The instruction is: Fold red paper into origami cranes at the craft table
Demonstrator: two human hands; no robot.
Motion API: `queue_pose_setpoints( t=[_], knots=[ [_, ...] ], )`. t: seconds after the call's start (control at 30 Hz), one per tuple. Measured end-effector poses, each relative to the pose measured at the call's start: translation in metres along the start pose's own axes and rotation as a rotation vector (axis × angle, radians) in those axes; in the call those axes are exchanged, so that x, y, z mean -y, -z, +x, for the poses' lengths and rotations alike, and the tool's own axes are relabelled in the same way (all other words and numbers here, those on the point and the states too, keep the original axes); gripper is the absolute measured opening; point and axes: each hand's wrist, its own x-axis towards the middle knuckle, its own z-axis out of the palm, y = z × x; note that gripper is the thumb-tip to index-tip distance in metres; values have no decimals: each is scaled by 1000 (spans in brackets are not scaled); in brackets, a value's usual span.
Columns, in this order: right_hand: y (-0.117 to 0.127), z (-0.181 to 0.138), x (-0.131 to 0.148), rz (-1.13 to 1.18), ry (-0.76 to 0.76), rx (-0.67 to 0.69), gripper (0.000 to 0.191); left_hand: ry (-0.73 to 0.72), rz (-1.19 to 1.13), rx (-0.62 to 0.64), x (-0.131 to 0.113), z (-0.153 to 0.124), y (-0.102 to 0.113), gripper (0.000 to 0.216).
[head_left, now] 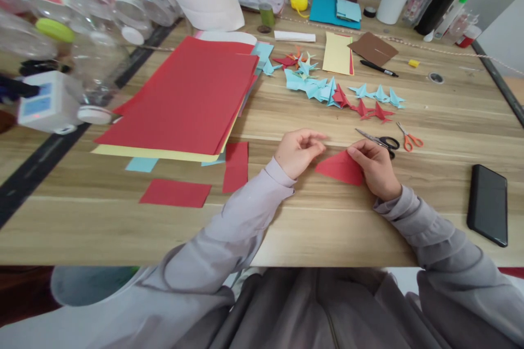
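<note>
My right hand (376,166) pinches the upper right edge of a folded piece of red paper (338,168), thumb on top. The paper tapers to a point at its left, and faint creases cross it. My left hand (300,151) is just beyond that point, apart from the paper. Its fingers are loosely bent, with a gap between thumb and forefinger and nothing visible in them. Right behind my right hand lie black-handled scissors (379,140), partly hidden, and a smaller orange-handled pair of scissors (408,137).
Folded paper cranes, blue (315,88) and red (362,109), lie farther back. Large red sheets (184,95) are stacked at left, with red rectangles (176,192) in front. A phone (487,204) rests at right. Plastic bottles (98,60) crowd the far left.
</note>
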Motion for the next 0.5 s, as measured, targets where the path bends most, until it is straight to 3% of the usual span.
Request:
queue_pose_setpoints(
  t=[0.13, 0.33, 0.5],
  knots=[
    [-3, -3, 4, -68, 29, 76, 32, 19, 48, 150, 7, -5, -12, 34],
    [-3, -5, 6, -50, 40, 191, 33, -43, 45, 125, 13, -5, -16, 32],
    [-3, -5, 4, -64, -10, 200, 32, -67, 75, 143, 15, -4, -15, 30]
  ],
)
